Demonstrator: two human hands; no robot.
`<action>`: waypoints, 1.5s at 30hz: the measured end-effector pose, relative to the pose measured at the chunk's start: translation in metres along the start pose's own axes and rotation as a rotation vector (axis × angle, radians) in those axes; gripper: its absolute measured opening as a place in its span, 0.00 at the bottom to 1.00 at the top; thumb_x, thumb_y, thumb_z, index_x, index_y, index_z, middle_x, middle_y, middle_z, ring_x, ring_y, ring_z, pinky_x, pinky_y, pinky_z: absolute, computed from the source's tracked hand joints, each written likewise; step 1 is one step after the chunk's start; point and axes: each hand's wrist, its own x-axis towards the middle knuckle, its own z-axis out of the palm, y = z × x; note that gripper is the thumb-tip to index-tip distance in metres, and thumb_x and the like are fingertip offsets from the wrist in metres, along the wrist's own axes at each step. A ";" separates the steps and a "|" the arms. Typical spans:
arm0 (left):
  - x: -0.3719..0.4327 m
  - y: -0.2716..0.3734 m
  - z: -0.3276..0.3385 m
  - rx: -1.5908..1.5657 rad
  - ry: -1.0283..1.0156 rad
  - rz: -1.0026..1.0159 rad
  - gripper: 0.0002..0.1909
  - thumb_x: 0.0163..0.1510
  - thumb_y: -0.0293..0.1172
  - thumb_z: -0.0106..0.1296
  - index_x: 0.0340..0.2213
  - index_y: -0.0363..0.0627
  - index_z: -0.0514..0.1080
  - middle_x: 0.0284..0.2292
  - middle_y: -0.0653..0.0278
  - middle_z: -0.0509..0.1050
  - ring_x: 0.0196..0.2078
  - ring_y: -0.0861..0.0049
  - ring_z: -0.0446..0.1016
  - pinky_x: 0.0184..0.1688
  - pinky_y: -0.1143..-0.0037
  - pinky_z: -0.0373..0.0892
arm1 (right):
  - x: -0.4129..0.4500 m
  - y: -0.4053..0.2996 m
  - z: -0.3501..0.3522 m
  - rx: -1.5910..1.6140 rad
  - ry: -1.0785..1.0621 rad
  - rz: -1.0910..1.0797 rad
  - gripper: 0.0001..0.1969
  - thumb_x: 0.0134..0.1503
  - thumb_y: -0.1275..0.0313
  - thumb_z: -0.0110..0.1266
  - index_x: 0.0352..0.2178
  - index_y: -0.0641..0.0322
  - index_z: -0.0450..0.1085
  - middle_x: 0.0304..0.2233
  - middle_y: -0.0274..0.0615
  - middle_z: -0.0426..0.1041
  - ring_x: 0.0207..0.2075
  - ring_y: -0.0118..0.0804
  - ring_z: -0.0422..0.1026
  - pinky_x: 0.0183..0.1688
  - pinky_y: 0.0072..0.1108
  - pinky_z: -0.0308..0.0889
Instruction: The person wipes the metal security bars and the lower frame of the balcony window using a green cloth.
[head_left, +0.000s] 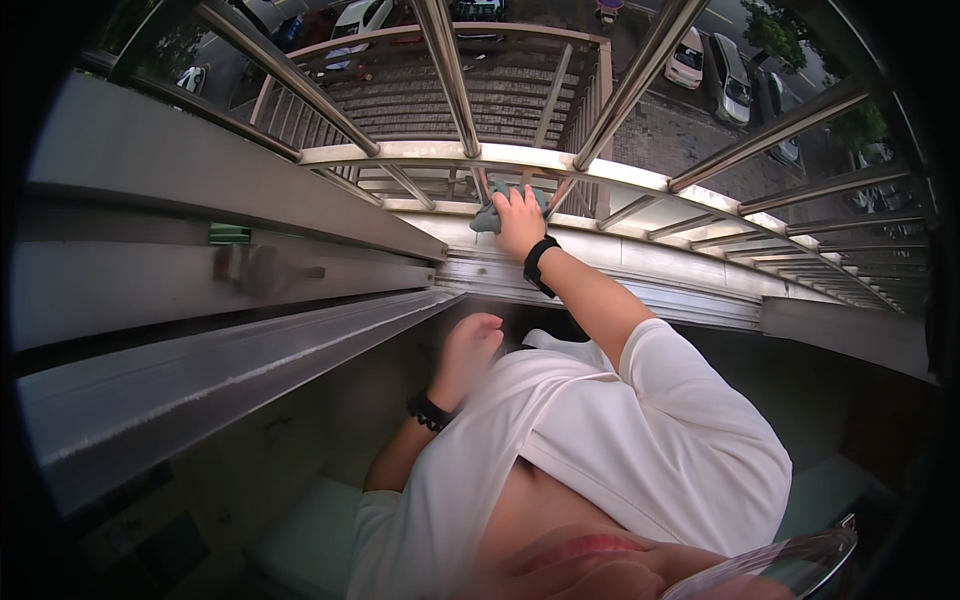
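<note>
A grey-green cloth (487, 219) is bunched under my right hand (520, 222), whose fingers are closed over it. That hand reaches out over the window's sliding track (600, 289) to the pale outer ledge (592, 247), below the metal rail of the window guard (525, 155). A black band circles the right wrist. Near my waist, in front of the white shirt, my left hand (466, 352) holds nothing that I can see; it is partly blurred, with its fingers loosely bent. Dark beads and a black band are on that wrist.
Window frames with a handle (266, 270) run along the left. Shiny metal bars (450, 82) rise beyond the ledge. Far below are a lower railing (604, 112), brick paving and several parked cars (729, 79). A pair of clear glasses (795, 559) shows at the lower right.
</note>
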 end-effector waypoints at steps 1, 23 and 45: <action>-0.002 0.003 0.000 -0.002 -0.012 -0.017 0.11 0.57 0.22 0.52 0.43 0.36 0.70 0.38 0.64 0.75 0.41 0.82 0.74 0.46 0.80 0.69 | 0.003 0.005 0.000 0.001 0.002 0.003 0.25 0.40 0.76 0.58 0.44 0.56 0.64 0.49 0.56 0.67 0.57 0.60 0.62 0.55 0.41 0.62; -0.006 -0.005 -0.017 -0.198 0.061 0.027 0.09 0.58 0.21 0.51 0.41 0.35 0.71 0.37 0.61 0.76 0.40 0.79 0.75 0.46 0.79 0.71 | -0.045 0.046 -0.137 0.142 -0.229 0.234 0.19 0.41 0.71 0.56 0.39 0.59 0.71 0.32 0.51 0.77 0.37 0.54 0.75 0.39 0.38 0.70; -0.027 -0.010 -0.017 -0.079 0.025 -0.022 0.09 0.58 0.21 0.51 0.41 0.34 0.70 0.38 0.60 0.76 0.40 0.79 0.75 0.46 0.79 0.71 | -0.003 0.013 -0.017 0.268 -0.320 0.123 0.19 0.42 0.77 0.53 0.40 0.60 0.70 0.35 0.53 0.76 0.42 0.55 0.73 0.45 0.40 0.69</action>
